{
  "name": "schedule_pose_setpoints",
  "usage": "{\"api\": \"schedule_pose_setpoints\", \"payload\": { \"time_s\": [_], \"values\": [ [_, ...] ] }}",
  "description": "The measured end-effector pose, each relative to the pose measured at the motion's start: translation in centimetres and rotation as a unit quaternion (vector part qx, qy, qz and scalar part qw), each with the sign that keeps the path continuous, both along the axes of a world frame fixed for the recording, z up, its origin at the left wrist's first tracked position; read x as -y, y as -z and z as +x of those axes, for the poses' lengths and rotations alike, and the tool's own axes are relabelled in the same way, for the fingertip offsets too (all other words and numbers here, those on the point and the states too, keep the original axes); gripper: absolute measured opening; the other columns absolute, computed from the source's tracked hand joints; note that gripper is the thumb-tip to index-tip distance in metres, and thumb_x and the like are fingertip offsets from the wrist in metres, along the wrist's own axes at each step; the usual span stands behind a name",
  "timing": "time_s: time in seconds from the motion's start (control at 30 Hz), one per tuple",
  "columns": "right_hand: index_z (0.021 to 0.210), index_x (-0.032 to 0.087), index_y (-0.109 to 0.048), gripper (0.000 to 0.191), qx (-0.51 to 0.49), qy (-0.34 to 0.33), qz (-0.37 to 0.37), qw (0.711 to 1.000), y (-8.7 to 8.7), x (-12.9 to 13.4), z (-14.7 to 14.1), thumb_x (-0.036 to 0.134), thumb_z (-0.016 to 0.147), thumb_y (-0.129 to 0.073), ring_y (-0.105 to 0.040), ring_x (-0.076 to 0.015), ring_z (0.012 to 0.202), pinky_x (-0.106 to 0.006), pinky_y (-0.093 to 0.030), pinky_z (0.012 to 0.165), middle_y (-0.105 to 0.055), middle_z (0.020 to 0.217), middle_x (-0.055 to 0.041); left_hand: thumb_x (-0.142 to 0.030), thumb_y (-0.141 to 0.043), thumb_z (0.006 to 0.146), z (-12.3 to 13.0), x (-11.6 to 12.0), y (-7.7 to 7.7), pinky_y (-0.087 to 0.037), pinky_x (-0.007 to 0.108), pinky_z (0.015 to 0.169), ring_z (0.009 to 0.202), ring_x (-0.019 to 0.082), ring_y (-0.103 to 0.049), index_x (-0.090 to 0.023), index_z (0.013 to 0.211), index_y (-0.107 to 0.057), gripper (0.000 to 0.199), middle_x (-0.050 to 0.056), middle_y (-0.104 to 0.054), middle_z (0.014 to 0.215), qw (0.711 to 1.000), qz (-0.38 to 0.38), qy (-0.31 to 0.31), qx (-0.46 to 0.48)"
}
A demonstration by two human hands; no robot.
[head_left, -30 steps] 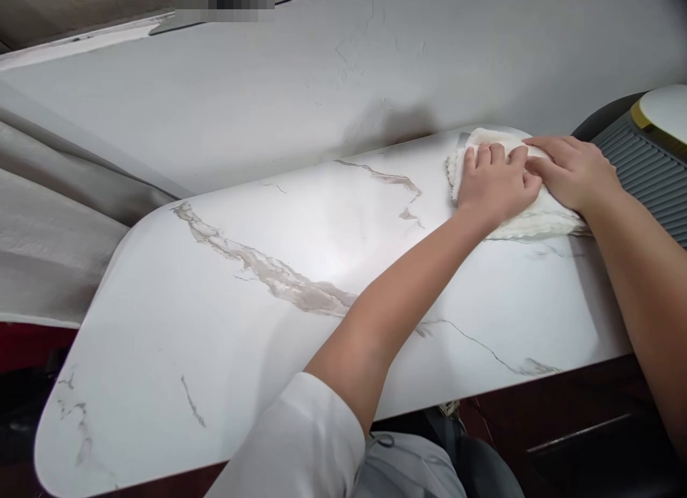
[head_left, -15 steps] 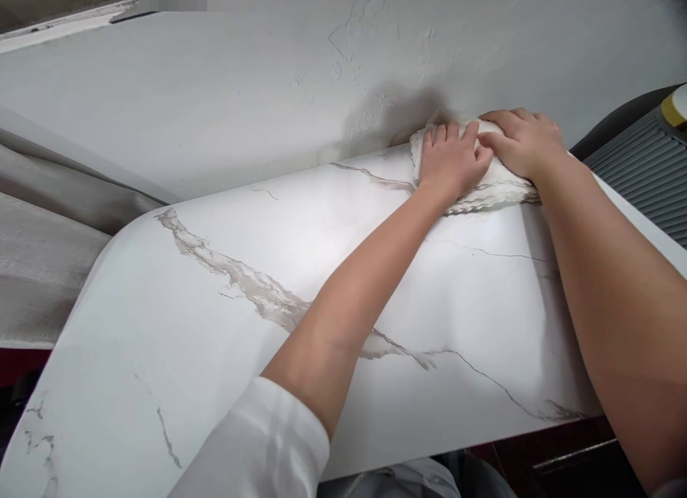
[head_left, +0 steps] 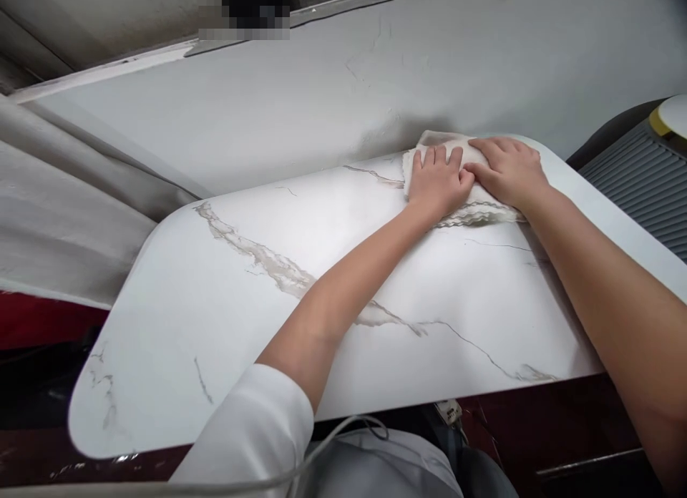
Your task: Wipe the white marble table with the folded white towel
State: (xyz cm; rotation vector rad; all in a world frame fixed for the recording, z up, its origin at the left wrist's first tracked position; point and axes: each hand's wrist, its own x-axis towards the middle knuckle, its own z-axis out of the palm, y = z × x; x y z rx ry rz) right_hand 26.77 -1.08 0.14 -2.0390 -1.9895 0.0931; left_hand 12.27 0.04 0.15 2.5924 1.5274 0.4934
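A folded white cloth [head_left: 483, 201] with frilly layered edges lies on the white marble-patterned table [head_left: 429, 283], close to its far edge by the wall. On the cloth's left part my left hand [head_left: 437, 183] rests palm down, fingers spread and lying flat. My right hand [head_left: 509, 170] presses the cloth's right part, also palm down with fingers stretched out. The two thumbs come close together over the cloth. What lies beneath both palms is hidden.
A pale wall [head_left: 300, 104] runs behind the table. Light curtain fabric [head_left: 64, 212] hangs at the left. At the right stands a grey ribbed object [head_left: 638, 176] with a yellow-and-white top. A thin cable [head_left: 343, 426] crosses near the table's front edge.
Both hands and the cloth have shifted slightly towards me and to the left on the table. The camera view has also tilted, showing more of the table's left corner.
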Motion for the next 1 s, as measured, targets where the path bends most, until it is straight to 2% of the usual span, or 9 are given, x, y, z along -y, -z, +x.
{"api": "schedule_pose_setpoints", "payload": {
  "time_s": [0.13,0.23,0.43,0.6,0.7,0.8,1.0],
  "values": [
    [0.149,0.024,-0.045,0.064,0.012,-0.022,0.01,1.0,0.3,3.3,-0.9,0.054,0.094,-0.03,-0.035,-0.0331,0.144,-0.053,-0.023,0.119,-0.047,0.152,-0.0097,-0.028,-0.035,0.101,-1.1,4.3,-0.2,-0.021,0.047,0.124,0.145,0.027,-0.036,-0.015,0.141,-0.049,0.044,0.013,-0.049,0.151,0.999,0.027,-0.023,-0.034],
    [0.146,0.026,-0.047,0.066,0.026,-0.025,0.022,0.999,0.4,6.6,-1.2,0.058,0.093,-0.025,-0.038,-0.0347,0.142,-0.054,-0.028,0.118,-0.05,0.149,-0.009,-0.03,-0.036,0.101,-1.6,7.8,0.0,-0.024,0.05,0.122,0.144,0.03,-0.039,-0.014,0.139,-0.051,0.044,0.016,-0.05,0.149,0.998,0.043,-0.02,-0.045],
    [0.143,0.026,-0.05,0.063,0.052,-0.012,0.048,0.997,0.7,14.3,-1.8,0.056,0.094,-0.023,-0.039,-0.039,0.142,-0.058,-0.032,0.116,-0.05,0.15,-0.0119,-0.034,-0.035,0.1,-2.4,14.4,0.6,-0.03,0.057,0.117,0.14,0.037,-0.043,-0.007,0.134,-0.052,0.046,0.025,-0.052,0.145,0.995,0.08,0.027,-0.048],
    [0.143,0.025,-0.05,0.065,0.062,0.012,0.046,0.997,0.6,19.5,-4.0,0.057,0.094,-0.021,-0.04,-0.0388,0.142,-0.058,-0.033,0.117,-0.051,0.149,-0.0138,-0.035,-0.038,0.099,-4.5,18.4,0.7,-0.033,0.057,0.115,0.136,0.038,-0.048,-0.006,0.13,-0.054,0.045,0.026,-0.055,0.142,0.99,0.111,0.069,-0.057],
    [0.143,0.027,-0.05,0.064,0.061,0.02,0.044,0.997,0.6,21.5,-5.9,0.057,0.095,-0.021,-0.039,-0.0385,0.143,-0.059,-0.033,0.117,-0.051,0.149,-0.0129,-0.036,-0.041,0.098,-6.5,20.0,0.7,-0.035,0.058,0.113,0.135,0.039,-0.05,-0.006,0.129,-0.055,0.046,0.026,-0.057,0.14,0.987,0.119,0.083,-0.067],
    [0.144,0.026,-0.048,0.063,0.064,0.011,0.043,0.997,0.6,22.4,-7.4,0.057,0.096,-0.022,-0.039,-0.0392,0.143,-0.061,-0.034,0.115,-0.051,0.149,-0.0116,-0.038,-0.042,0.098,-8.3,20.8,0.5,-0.038,0.057,0.111,0.134,0.039,-0.051,-0.007,0.13,-0.056,0.047,0.025,-0.058,0.14,0.986,0.119,0.092,-0.078],
    [0.143,0.026,-0.049,0.061,0.066,0.009,0.034,0.997,0.6,21.4,-8.9,0.056,0.096,-0.024,-0.043,-0.0392,0.138,-0.064,-0.036,0.11,-0.053,0.146,-0.0121,-0.037,-0.04,0.099,-10.5,19.8,-0.1,-0.03,0.049,0.12,0.132,0.035,-0.053,-0.007,0.128,-0.058,0.045,0.023,-0.061,0.136,0.985,0.109,0.11,-0.079]
  ]
}}
